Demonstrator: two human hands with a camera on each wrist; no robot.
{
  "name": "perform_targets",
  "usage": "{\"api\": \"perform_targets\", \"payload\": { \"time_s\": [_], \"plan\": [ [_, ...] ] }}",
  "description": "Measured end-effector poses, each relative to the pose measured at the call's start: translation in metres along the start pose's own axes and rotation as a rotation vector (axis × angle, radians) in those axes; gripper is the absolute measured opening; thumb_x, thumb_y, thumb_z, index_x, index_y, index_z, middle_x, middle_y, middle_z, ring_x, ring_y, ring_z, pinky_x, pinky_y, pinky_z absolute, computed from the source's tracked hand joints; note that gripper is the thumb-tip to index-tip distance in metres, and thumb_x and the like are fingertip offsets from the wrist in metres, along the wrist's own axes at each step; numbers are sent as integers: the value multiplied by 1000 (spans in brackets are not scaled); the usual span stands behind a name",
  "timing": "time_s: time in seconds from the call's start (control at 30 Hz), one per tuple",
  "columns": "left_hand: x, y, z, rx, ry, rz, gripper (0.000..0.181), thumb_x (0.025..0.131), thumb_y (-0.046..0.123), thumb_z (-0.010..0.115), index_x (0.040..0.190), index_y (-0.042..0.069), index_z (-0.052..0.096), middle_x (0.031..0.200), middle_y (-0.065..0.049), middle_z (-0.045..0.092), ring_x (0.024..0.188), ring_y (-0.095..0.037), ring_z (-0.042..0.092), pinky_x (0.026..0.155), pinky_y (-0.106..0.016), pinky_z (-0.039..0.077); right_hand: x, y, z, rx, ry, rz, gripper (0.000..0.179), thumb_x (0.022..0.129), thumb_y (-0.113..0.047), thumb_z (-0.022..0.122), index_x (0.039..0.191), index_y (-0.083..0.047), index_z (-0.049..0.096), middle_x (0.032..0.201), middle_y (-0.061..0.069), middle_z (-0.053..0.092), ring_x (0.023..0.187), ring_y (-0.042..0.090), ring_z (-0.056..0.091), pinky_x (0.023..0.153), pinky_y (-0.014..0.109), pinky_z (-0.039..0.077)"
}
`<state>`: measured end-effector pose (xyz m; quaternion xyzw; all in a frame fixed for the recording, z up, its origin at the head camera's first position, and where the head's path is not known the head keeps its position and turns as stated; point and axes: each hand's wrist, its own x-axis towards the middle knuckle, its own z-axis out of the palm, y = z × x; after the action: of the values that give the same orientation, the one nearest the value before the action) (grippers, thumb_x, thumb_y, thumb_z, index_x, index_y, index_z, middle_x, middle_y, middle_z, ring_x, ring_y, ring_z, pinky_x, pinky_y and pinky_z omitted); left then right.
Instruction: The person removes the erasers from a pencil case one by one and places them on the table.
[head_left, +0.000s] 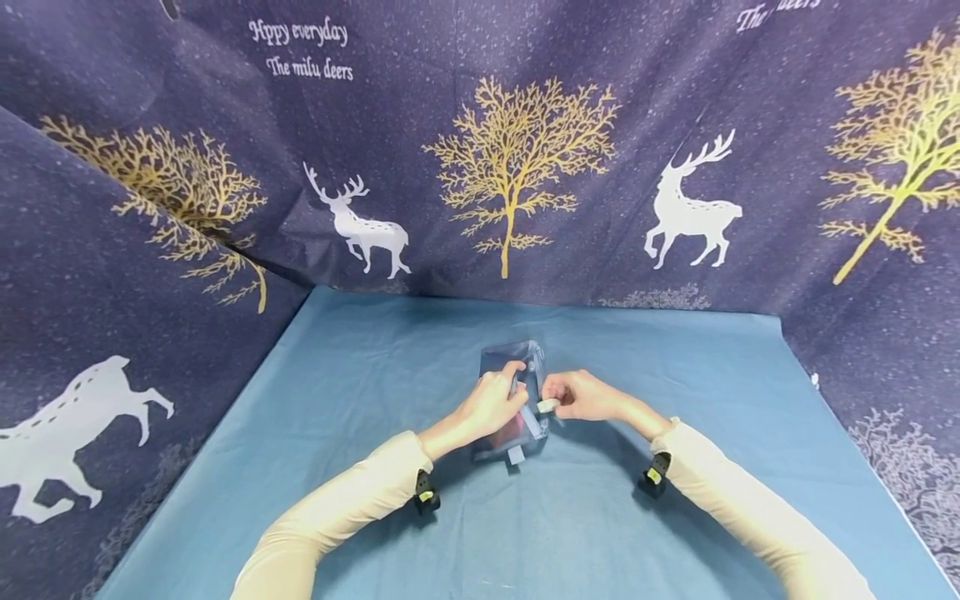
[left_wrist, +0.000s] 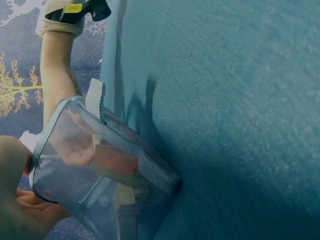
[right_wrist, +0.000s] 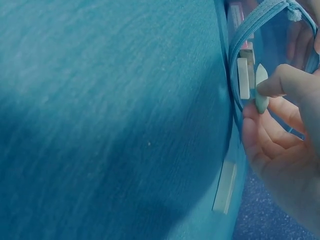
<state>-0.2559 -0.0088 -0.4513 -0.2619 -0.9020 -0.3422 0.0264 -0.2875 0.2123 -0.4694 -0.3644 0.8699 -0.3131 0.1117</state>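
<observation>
A grey-blue mesh zip pouch (head_left: 497, 358) lies on the cloth between the two hands. My left hand (head_left: 491, 405) grips the pouch at its rim, the thumb and fingers on either side of the edge in the left wrist view. With thumb and fingers my right hand (head_left: 588, 395) pinches a small pale piece (right_wrist: 261, 90) with tapered ends, right at the zip opening. Inside the pouch are a white block (right_wrist: 243, 78) and a pink and white box (right_wrist: 236, 20). A reddish item (left_wrist: 115, 161) shows through the mesh.
The pouch's short fabric tab (left_wrist: 95, 98) sticks out from its side. A flat pale strip (right_wrist: 225, 187) appears below the pouch in the right wrist view. Blue cloth (head_left: 570, 533) covers the table, and a navy curtain (head_left: 442, 50) with deer and trees hangs behind.
</observation>
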Motion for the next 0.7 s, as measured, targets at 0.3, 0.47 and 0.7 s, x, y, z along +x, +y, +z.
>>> {"api": "perform_targets", "payload": {
  "time_s": [0.3,0.47,0.7],
  "plan": [
    [0,0,1,-1,-4,-9,44,88,19,47,129,5,44,50,10,38,37,-1,30,39,-19,29,-6,-1,-1,11,-5,18,18,72,-6,62,88,-14,58,73,-2,59,66,8,57,63,23,50],
    [0,0,2,1,-6,-8,44,89,20,46,130,4,44,49,10,34,37,-2,27,39,-20,27,-10,-1,-2,13,-4,24,16,74,-5,62,88,-12,58,72,-3,59,64,7,55,63,23,50],
    [0,-1,2,6,2,-6,45,88,20,46,130,4,44,49,11,34,37,-1,28,39,-20,29,-11,2,-1,6,4,37,16,73,-5,63,86,-13,59,71,-6,60,63,6,55,61,23,49]
  ]
}}
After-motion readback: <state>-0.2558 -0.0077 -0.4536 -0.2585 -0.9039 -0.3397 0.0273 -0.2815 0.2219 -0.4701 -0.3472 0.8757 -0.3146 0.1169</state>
